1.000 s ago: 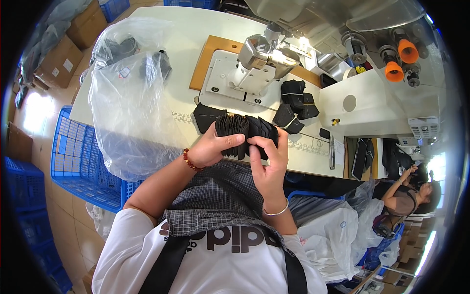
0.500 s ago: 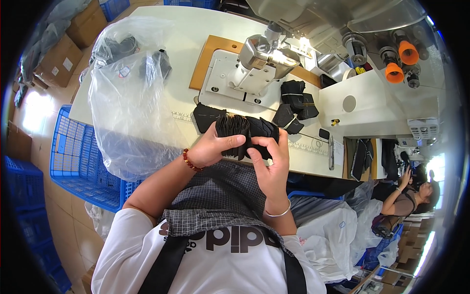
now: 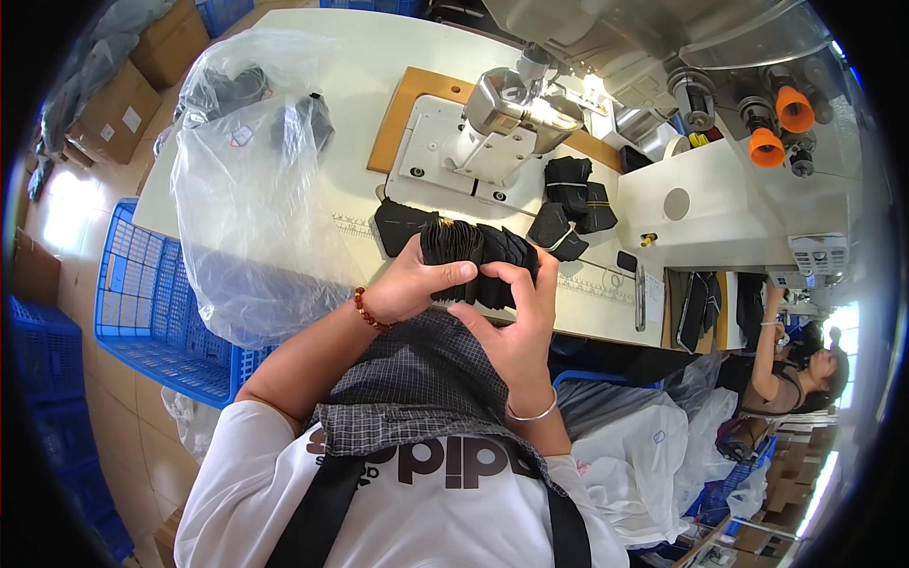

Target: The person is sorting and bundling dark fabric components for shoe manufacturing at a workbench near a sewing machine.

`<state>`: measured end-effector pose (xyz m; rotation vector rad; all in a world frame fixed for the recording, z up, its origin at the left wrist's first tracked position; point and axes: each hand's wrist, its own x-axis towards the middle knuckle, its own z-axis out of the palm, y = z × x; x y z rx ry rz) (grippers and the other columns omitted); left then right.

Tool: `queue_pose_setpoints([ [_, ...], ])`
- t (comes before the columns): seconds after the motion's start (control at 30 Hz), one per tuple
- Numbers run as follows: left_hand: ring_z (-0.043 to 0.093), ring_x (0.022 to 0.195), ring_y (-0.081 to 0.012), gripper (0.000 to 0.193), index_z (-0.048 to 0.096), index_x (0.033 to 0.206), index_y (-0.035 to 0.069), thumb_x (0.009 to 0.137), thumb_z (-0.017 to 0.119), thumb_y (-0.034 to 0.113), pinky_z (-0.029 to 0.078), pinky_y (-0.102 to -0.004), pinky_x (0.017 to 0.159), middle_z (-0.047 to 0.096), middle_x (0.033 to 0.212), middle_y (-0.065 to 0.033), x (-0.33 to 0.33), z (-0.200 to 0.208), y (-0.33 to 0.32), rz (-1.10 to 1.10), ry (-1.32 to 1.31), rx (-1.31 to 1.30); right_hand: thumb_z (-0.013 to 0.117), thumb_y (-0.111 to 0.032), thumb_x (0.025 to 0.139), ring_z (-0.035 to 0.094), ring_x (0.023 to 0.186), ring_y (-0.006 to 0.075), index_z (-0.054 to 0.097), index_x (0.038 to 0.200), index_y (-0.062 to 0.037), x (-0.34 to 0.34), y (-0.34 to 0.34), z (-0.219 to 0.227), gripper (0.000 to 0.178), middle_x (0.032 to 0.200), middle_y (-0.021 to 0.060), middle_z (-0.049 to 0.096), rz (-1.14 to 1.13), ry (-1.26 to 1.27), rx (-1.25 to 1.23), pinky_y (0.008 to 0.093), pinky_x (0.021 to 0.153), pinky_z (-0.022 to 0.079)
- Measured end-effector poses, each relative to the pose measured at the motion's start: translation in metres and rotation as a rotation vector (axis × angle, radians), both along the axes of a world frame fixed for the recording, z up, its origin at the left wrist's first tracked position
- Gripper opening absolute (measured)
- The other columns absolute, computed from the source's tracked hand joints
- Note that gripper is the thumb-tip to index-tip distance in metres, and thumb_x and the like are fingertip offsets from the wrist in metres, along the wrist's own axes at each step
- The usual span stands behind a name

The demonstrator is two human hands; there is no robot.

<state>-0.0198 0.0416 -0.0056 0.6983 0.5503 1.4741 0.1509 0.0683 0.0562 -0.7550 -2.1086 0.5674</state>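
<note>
A thick stack of black fabric pieces (image 3: 453,242) is held between my hands above the table's near edge, its layered edges fanned upward. My left hand (image 3: 417,280) grips the stack's left part, thumb across the front. Around the right end curl the fingers of my right hand (image 3: 523,317), while its thumb stands off below the stack. Just behind my left hand lies another black fabric bundle (image 3: 400,227), partly covered by the stack. To the right, several black bundles (image 3: 568,186) tied with bands rest on the table. Fingers behind the stack are hidden.
A sewing machine (image 3: 507,118) stands beyond my hands on the white table (image 3: 355,80). On the left are a clear plastic bag (image 3: 251,218) with dark items and a blue crate (image 3: 161,293). Orange-tipped thread holders (image 3: 793,112) are at upper right. Another person (image 3: 791,379) works far right.
My right thumb has moved off the stack's front, down and left. The stack has shifted slightly, its right part more fanned. The other person's arm has changed position.
</note>
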Motion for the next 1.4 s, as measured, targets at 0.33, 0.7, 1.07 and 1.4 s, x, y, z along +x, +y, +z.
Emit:
queue_pose_setpoints([
  [0.33,0.064,0.104,-0.0134,0.042,0.059,0.127,-0.001,0.092,0.076,0.013,0.054,-0.0323,0.091,0.068,0.115,-0.0063,-0.001,-0.002,0.002,-0.012,0.001,0.029,0.084,-0.013,0.078,0.061,0.106,0.0325,0.065,0.111,-0.0057,0.007,0.005,0.008,0.039,0.12,0.0165,0.052,0.091,-0.021,-0.17,0.0375,0.089,0.052],
  [0.7,0.064,0.105,-0.0117,0.039,0.058,0.13,0.001,0.094,0.071,0.008,0.054,-0.0309,0.091,0.067,0.117,-0.0052,-0.002,0.0,-0.001,-0.025,-0.006,-0.004,0.064,0.006,0.085,0.062,0.104,0.0345,0.067,0.108,-0.004,-0.001,0.004,-0.001,0.025,0.122,0.0201,0.057,-0.004,0.097,-0.014,0.039,0.089,0.051],
  [1.07,0.064,0.105,-0.0124,0.039,0.058,0.13,0.0,0.093,0.071,0.006,0.055,-0.031,0.09,0.067,0.119,-0.0063,-0.003,-0.004,0.001,-0.038,0.013,0.021,0.08,-0.014,0.083,0.061,0.099,0.0326,0.064,0.104,-0.0049,0.002,0.004,-0.001,0.028,0.115,0.018,0.055,0.009,0.024,-0.081,0.0376,0.085,0.051],
  [1.4,0.065,0.103,-0.0118,0.037,0.06,0.128,0.0,0.093,0.071,0.006,0.054,-0.0303,0.091,0.068,0.116,-0.0052,-0.003,-0.003,0.001,-0.018,-0.016,0.0,0.064,0.005,0.087,0.063,0.099,0.0316,0.067,0.108,-0.0042,-0.001,0.006,-0.003,0.023,0.118,0.0189,0.056,-0.001,0.051,0.03,0.0374,0.085,0.052],
])
